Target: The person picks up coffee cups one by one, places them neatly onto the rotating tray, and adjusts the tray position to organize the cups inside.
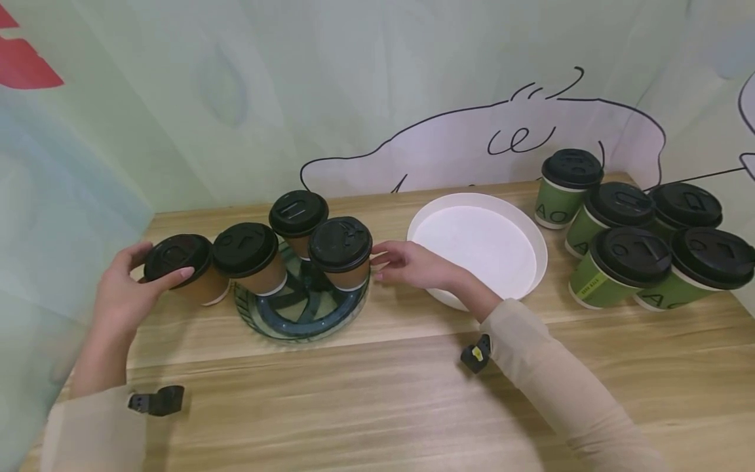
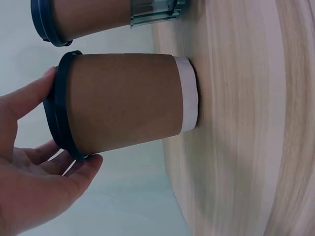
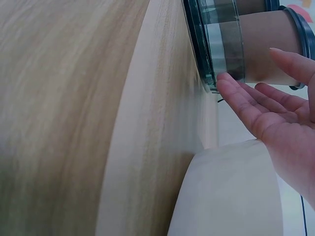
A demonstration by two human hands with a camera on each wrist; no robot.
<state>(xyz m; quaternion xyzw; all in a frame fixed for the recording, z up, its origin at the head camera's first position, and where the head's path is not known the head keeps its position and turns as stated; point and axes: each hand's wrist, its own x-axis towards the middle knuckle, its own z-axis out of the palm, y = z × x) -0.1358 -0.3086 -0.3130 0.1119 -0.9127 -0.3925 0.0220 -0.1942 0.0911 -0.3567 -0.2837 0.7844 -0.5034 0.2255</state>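
Note:
My left hand (image 1: 158,280) grips a brown paper cup (image 1: 203,292) with a black lid, which stands on the wooden table (image 1: 377,393) just left of a patterned glass plate (image 1: 301,322). In the left wrist view the thumb and fingers of the left hand (image 2: 34,187) curl round the lid rim of this cup (image 2: 123,103). Three more brown lidded cups (image 1: 341,252) stand on the glass plate. My right hand (image 1: 407,263) is open, its straight fingers at the plate's right side. In the right wrist view a fingertip of the right hand (image 3: 266,108) touches the glass rim (image 3: 204,44) below a brown cup (image 3: 266,44).
A white empty plate (image 1: 531,275) lies right of the glass plate, under my right wrist; its edge (image 3: 231,191) shows in the right wrist view. Several green cups with black lids (image 1: 619,262) cluster at the far right. A painted wall closes the back and left.

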